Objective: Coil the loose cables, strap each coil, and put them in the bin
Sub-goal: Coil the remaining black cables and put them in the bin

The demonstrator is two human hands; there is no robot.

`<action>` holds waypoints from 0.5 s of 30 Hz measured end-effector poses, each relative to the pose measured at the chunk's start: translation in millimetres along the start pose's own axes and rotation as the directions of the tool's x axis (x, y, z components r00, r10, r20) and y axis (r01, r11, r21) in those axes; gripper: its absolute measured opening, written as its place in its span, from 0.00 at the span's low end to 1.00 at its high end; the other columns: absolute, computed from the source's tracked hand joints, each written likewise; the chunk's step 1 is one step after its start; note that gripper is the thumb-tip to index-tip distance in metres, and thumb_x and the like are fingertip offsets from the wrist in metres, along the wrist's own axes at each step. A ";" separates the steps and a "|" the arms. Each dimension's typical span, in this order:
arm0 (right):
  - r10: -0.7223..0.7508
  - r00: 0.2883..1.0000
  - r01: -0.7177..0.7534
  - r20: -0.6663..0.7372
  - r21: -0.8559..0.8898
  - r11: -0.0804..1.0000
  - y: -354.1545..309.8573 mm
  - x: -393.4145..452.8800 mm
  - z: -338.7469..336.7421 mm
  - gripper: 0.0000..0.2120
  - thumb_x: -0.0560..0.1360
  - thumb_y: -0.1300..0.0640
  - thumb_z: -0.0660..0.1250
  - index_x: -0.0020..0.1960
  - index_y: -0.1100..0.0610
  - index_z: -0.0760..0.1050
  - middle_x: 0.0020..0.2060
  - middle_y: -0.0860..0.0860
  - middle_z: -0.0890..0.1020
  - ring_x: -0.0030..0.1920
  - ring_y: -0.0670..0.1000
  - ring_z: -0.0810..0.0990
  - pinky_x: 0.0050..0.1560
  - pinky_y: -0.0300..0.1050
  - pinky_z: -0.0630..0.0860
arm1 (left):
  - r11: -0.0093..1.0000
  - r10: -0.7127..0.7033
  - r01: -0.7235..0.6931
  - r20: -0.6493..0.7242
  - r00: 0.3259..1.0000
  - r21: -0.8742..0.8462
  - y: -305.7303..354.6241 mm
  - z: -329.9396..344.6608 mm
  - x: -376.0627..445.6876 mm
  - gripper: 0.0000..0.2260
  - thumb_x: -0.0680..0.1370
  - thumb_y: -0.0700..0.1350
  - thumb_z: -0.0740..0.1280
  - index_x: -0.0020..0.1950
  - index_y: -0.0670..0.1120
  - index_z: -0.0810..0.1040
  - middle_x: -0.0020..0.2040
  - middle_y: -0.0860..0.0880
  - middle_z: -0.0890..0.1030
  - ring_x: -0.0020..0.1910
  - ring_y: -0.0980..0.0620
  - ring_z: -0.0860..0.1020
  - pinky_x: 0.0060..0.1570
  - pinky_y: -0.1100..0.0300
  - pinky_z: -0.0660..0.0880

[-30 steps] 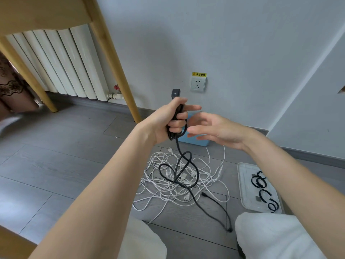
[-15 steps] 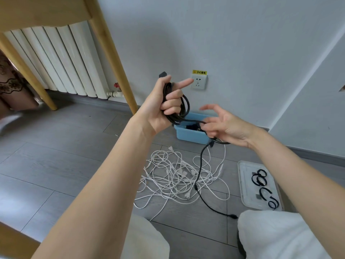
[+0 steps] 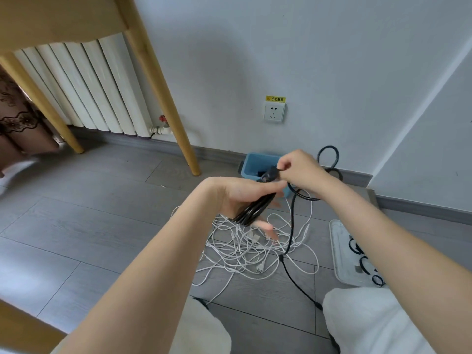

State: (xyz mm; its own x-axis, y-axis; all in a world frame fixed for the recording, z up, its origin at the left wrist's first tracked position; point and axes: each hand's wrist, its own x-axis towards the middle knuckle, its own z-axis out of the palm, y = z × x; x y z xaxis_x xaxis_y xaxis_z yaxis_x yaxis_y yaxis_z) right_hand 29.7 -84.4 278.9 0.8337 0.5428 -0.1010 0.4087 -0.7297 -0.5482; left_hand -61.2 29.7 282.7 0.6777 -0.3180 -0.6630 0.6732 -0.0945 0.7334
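The black cable (image 3: 255,208) is lying as a bundle of several parallel strands across the palm of the left hand (image 3: 237,198), which is cupping it from below with the fingers only loosely curled, so the grip is half open around the strands. The right hand (image 3: 298,169) is sitting just above and beyond the left hand, and its fingers are pinching narrowly on the black plug end (image 3: 269,173) of the same cable. From behind this hand one loop is standing up against the wall, and a free length is hanging down to the grey floor (image 3: 102,226) and is running toward the person's knee. Under both hands the white cables (image 3: 245,251) are lying in a loose tangle on the floor. The blue bin (image 3: 258,162) is standing by the wall, just behind the hands and partly hidden by them. At the right, a white tray (image 3: 339,251) is holding some small black straps (image 3: 357,247).
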 end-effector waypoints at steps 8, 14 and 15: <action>-0.095 0.971 -0.024 0.218 0.487 0.873 -18.7 -7.5 -5.3 0.08 0.75 0.66 0.63 0.37 0.59 0.72 0.29 0.52 0.74 0.29 0.48 0.70 0.30 0.37 0.69 | 0.961 0.254 -0.277 -0.468 0.847 0.020 0.1 -18.5 9.9 0.28 0.78 0.63 0.55 0.65 0.41 0.72 0.51 0.42 0.77 0.47 0.44 0.77 0.56 0.49 0.76; -0.240 0.961 0.266 0.140 -0.220 0.938 -15.1 -8.7 -11.3 0.12 0.70 0.52 0.70 0.47 0.52 0.68 0.40 0.48 0.74 0.50 0.54 0.70 0.51 0.48 0.67 | 0.898 0.365 -0.439 -0.614 0.700 0.033 6.5 -19.7 18.5 0.22 0.81 0.58 0.55 0.50 0.38 0.75 0.38 0.47 0.74 0.35 0.52 0.72 0.34 0.61 0.68; -0.234 0.961 0.267 0.148 -0.269 0.925 -11.9 -8.4 -13.0 0.15 0.70 0.48 0.70 0.50 0.51 0.68 0.45 0.49 0.76 0.54 0.55 0.70 0.56 0.49 0.67 | 0.883 0.371 -0.470 -0.615 0.696 0.001 8.7 -19.3 18.9 0.23 0.81 0.57 0.55 0.53 0.36 0.73 0.39 0.47 0.74 0.36 0.52 0.73 0.37 0.61 0.70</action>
State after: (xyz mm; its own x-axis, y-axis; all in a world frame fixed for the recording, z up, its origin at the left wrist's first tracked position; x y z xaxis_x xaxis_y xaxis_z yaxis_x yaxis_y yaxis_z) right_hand 22.6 -85.7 297.1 0.6502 0.7542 -0.0916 0.7008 -0.6419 -0.3112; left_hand -36.9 41.1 273.7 0.9032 0.3239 -0.2815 0.2756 0.0649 0.9591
